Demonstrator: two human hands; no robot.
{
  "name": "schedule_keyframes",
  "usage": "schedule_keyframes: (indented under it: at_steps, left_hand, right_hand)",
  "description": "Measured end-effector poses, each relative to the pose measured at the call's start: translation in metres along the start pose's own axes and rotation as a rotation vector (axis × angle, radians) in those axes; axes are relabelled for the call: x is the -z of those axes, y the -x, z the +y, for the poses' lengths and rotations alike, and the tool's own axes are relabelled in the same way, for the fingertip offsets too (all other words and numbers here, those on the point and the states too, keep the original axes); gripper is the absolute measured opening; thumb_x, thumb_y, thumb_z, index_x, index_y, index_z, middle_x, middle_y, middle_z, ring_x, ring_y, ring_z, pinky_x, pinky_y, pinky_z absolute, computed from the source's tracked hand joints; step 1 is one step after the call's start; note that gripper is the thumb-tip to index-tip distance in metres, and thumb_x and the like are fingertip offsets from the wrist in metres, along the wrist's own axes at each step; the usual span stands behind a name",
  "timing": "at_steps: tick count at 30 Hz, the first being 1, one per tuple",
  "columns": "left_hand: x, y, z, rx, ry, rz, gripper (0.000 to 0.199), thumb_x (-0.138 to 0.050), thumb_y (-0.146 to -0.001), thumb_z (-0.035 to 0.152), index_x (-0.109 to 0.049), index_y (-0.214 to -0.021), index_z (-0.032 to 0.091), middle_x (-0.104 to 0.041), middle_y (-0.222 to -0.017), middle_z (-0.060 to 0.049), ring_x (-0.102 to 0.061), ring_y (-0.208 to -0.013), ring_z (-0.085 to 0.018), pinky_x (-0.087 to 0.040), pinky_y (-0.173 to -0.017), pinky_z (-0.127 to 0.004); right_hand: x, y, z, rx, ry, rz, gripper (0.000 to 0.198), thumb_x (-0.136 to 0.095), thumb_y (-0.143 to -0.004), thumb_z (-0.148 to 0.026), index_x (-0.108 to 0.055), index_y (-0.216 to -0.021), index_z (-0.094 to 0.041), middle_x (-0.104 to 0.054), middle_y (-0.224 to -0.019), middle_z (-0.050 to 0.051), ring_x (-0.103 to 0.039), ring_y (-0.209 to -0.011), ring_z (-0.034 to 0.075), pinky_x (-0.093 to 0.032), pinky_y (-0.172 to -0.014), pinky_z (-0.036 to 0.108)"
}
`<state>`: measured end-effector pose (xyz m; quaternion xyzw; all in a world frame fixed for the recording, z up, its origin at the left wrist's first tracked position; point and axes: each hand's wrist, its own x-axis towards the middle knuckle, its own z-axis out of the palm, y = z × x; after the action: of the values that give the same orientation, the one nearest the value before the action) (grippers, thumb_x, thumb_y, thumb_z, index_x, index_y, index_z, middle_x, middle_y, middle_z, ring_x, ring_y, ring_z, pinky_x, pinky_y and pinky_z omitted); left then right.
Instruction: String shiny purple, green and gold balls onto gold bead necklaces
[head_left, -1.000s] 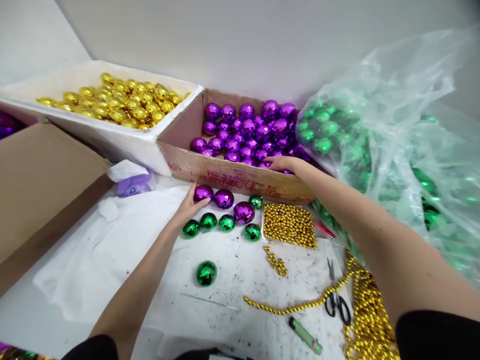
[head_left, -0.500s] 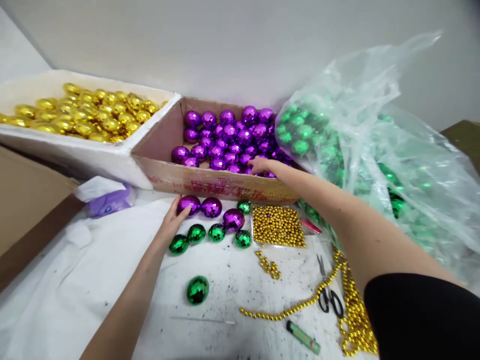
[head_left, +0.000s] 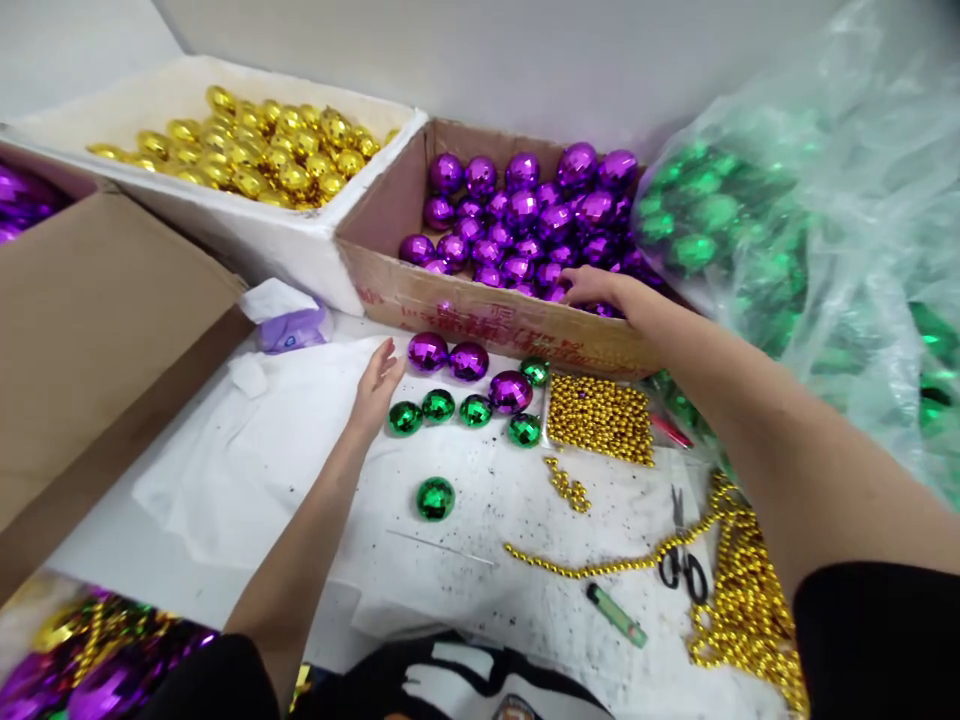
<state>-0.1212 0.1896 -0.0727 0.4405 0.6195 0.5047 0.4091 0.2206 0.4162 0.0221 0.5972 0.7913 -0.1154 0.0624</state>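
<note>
Balls of faceted purple (head_left: 523,210) lie in the cardboard box (head_left: 480,322) at upper centre, leftward from the nearer right hand (head_left: 592,288), whose grip cannot be told, while the left hand (head_left: 378,380), loosely spread and empty, is just left of a separate purple ball (head_left: 427,352).

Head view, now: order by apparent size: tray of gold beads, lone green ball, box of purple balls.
1. Box of purple balls
2. Tray of gold beads
3. Lone green ball
No close calls.
</note>
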Motion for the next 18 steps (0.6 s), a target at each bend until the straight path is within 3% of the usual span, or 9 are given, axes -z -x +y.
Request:
schedule_keyframes:
  at_steps: [3, 6, 9, 12, 14, 16, 18]
  left_hand:
    - [0.001, 0.013, 0.022, -0.172, -0.017, 0.059, 0.07, -0.063, -0.084, 0.063, -0.052, -0.14, 0.022, -0.054, -0.146, -0.014, -0.055, -0.131, -0.031, -0.046, -0.11, -0.046]
    - [-0.006, 0.01, 0.054, -0.39, -0.015, 0.051, 0.059, -0.059, -0.09, 0.055, -0.05, -0.142, 0.027, -0.055, -0.143, -0.011, -0.059, -0.125, -0.028, -0.05, -0.105, -0.044]
    - [-0.024, -0.002, 0.089, -0.623, -0.068, 0.002, 0.075, -0.067, -0.086, 0.054, -0.037, -0.151, 0.03, -0.042, -0.155, -0.011, -0.053, -0.132, -0.03, -0.05, -0.107, -0.046]
    - [-0.04, -0.006, 0.111, -0.75, -0.201, -0.036, 0.093, -0.079, -0.075, 0.053, -0.035, -0.152, 0.028, -0.034, -0.159, -0.012, -0.04, -0.143, -0.034, -0.038, -0.117, -0.05]
    - [-0.043, 0.003, 0.11, -0.729, -0.266, -0.032, 0.083, -0.079, -0.075, 0.051, -0.044, -0.146, 0.027, -0.043, -0.153, -0.01, -0.041, -0.142, -0.032, -0.035, -0.12, -0.05]
    - [-0.037, 0.016, 0.098, -0.664, -0.307, -0.035, 0.071, -0.078, -0.077, 0.049, -0.05, -0.139, 0.026, -0.053, -0.143, -0.009, -0.05, -0.135, -0.03, -0.039, -0.117, -0.048]
    - [-0.027, 0.026, 0.078, -0.607, -0.371, -0.036, 0.067, -0.077, -0.078, 0.048, -0.053, -0.135, 0.025, -0.058, -0.134, -0.009, -0.055, -0.128, -0.029, -0.043, -0.113, -0.046]
  right_hand:
    - [0.032, 0.016, -0.005, -0.046, -0.219, 0.093, 0.063, -0.069, -0.084, -0.037, -0.05, -0.14, -0.016, -0.058, -0.134, 0.016, -0.061, -0.106, 0.026, -0.054, -0.086, 0.037]
    - [0.058, 0.048, -0.039, 0.204, -0.478, 0.226, 0.059, -0.06, -0.091, -0.04, -0.041, -0.144, -0.02, -0.061, -0.128, 0.01, -0.06, -0.108, 0.025, -0.053, -0.086, 0.037]
    - [0.053, 0.083, -0.101, 0.497, -0.636, 0.231, 0.068, -0.075, -0.078, -0.041, -0.049, -0.136, -0.019, -0.062, -0.126, 0.009, -0.058, -0.113, 0.027, -0.049, -0.099, 0.043]
    - [0.029, 0.109, -0.147, 0.632, -0.788, 0.22, 0.069, -0.078, -0.074, -0.043, -0.053, -0.132, -0.016, -0.058, -0.136, 0.013, -0.055, -0.121, 0.027, -0.045, -0.107, 0.043]
    - [0.02, 0.119, -0.149, 0.68, -0.861, 0.024, 0.056, -0.07, -0.083, -0.043, -0.056, -0.132, -0.019, -0.057, -0.141, 0.011, -0.054, -0.126, 0.024, -0.045, -0.109, 0.041]
    - [0.023, 0.121, -0.129, 0.668, -0.896, -0.199, 0.042, -0.061, -0.091, -0.042, -0.062, -0.126, -0.02, -0.064, -0.134, 0.009, -0.061, -0.12, 0.02, -0.051, -0.102, 0.037]
    - [0.035, 0.114, -0.095, 0.546, -0.892, -0.227, 0.036, -0.053, -0.096, -0.039, -0.066, -0.119, -0.016, -0.073, -0.115, 0.01, -0.069, -0.098, 0.017, -0.057, -0.086, 0.031]
